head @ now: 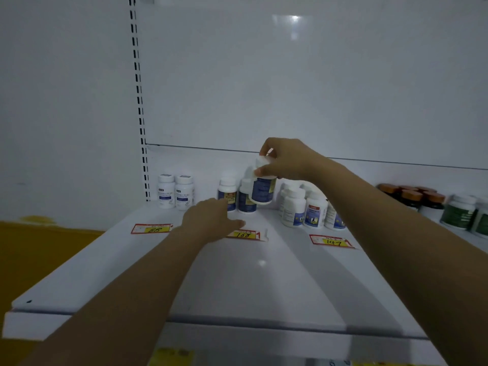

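Note:
My right hand (284,161) grips a white bottle with a dark blue label (262,190) by its cap and holds it tilted in the air above the white shelf (250,281). Two more bottles of the same kind (247,198) stand below it, near the shelf's back. My left hand (211,220) reaches forward low over the shelf with its fingers stretched out, just in front of the left one of those bottles (227,192) and beside the red and yellow price tag marked 168 (245,235). Whether the left fingertips touch the shelf is unclear.
Two white bottles (175,191) stand at the back left behind a tag marked 88 (153,229). Several white bottles (309,210) stand right of centre behind a tag marked 147 (332,241). Brown-capped jars (414,198) and green-labelled bottles (464,213) fill the far right. A slotted upright (140,101) runs up the back panel.

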A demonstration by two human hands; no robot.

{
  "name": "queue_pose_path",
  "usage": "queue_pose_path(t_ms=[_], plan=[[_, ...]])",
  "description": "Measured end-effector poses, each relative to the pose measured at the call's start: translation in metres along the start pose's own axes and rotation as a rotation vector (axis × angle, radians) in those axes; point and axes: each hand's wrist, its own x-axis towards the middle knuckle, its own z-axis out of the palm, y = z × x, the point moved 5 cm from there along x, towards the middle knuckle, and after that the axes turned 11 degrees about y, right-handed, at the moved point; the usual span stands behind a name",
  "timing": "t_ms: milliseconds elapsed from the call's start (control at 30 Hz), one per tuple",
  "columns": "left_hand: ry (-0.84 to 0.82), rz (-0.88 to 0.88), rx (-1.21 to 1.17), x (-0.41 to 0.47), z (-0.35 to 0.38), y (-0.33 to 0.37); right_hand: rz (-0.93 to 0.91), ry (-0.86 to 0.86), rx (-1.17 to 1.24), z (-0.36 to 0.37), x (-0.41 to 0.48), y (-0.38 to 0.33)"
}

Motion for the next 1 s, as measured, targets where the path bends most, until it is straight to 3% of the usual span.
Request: queue_pose_path(t_ms=[567, 833, 1000], plan=[[-0.099, -0.027, 0.133, -0.024, -0.020, 0.014, 0.038, -0.091, -0.060, -0.004, -0.035, 0.005], [-0.086, -0.048, 0.167, -0.033, -0.034, -0.001, -0.039, -0.143, -0.097, 0.009, -0.021, -0.027], [-0.047, -0.095, 0.211, -0.049, -0.064, -0.047, -0.126, -0.167, -0.111, 0.032, -0.005, -0.079]])
